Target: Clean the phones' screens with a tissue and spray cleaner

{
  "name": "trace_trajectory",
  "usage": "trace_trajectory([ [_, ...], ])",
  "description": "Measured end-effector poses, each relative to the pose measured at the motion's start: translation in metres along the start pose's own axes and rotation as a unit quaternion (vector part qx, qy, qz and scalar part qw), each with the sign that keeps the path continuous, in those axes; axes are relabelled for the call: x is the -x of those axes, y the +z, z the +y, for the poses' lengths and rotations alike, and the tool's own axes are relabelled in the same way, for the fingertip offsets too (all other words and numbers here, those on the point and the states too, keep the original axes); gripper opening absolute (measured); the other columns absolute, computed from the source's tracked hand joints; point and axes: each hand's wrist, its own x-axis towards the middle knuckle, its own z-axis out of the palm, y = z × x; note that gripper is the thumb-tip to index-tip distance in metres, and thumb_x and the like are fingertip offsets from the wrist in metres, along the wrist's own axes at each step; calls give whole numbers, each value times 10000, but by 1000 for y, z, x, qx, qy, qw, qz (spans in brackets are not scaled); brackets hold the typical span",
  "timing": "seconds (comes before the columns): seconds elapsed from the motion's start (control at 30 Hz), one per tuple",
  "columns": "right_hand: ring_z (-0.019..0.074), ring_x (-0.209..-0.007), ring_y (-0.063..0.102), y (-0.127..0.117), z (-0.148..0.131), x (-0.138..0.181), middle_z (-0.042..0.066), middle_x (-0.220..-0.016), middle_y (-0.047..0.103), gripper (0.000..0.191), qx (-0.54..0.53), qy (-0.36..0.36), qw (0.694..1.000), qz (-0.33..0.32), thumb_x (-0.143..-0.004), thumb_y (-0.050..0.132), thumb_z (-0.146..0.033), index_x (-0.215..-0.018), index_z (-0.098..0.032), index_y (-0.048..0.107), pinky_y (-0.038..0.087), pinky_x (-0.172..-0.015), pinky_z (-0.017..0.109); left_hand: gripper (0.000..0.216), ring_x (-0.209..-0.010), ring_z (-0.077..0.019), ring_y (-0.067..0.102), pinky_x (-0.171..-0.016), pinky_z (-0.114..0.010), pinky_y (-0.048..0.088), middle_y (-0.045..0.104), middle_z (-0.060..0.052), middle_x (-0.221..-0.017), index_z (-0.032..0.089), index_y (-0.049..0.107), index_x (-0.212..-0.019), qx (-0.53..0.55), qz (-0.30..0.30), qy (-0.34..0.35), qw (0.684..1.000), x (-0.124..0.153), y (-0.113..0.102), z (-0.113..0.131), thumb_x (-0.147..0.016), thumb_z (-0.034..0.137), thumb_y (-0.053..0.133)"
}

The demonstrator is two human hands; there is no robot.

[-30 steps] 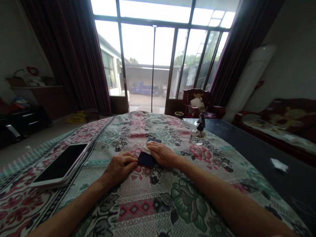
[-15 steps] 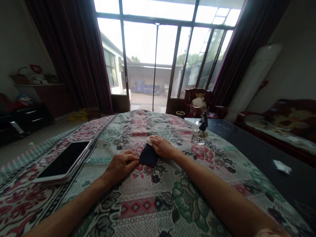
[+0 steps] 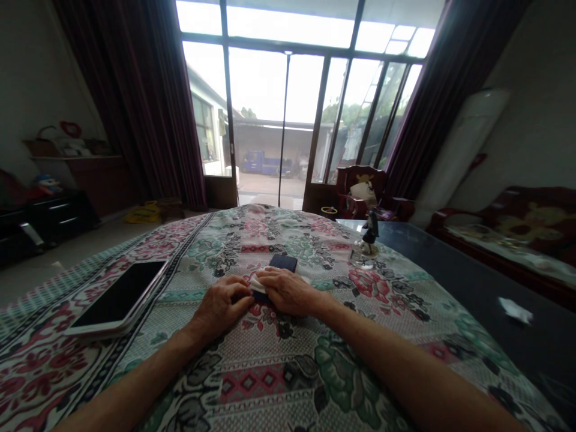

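A small, flat, dark navy thing (image 3: 284, 262), rectangular like a booklet or card case, lies on the flowered tablecloth (image 3: 274, 345). My right hand (image 3: 288, 291) rests across its middle and hides much of it. Under those fingers a folded white tissue (image 3: 257, 284) is pressed onto the dark surface. At the near left corner, my left hand (image 3: 225, 305) pinches the edge of the dark thing between thumb and fingers. Only its far end and a small strip near the left fingertips show.
A white-framed tablet (image 3: 117, 295) lies left on the cloth, on top of another flat item. A dark figurine (image 3: 371, 227) stands on a clear base to the right. Crumpled white paper (image 3: 515, 310) lies on the dark tabletop (image 3: 477, 282). A wooden chair (image 3: 360, 180) stands behind.
My right hand has slid with the tissue from the far end of the dark thing toward me and left, uncovering its far end. My left hand keeps its place.
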Motion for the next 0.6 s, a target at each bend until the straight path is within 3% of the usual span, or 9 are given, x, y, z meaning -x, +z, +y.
trace_trajectory([
  [0.23,138,-872,586,2,-19,0,28,-913,664,172,-19,14,1000,16,-804,448,-91,-806,-197,583,447,-861,263,101,-862,-192,646,-798,-344,516,712,-52,-913,225,749,-771,1,-14,3,1000,-1,-1,1,-789,290,674],
  [0.6,172,-1014,577,-1,-3,0,58,-1055,668,245,8,8,1000,3,-887,412,-94,-1009,-204,595,431,-926,329,107,-885,-200,648,-837,-357,513,722,-53,-935,227,746,-804,-12,-10,1,1000,-1,-1,1,-777,240,644],
])
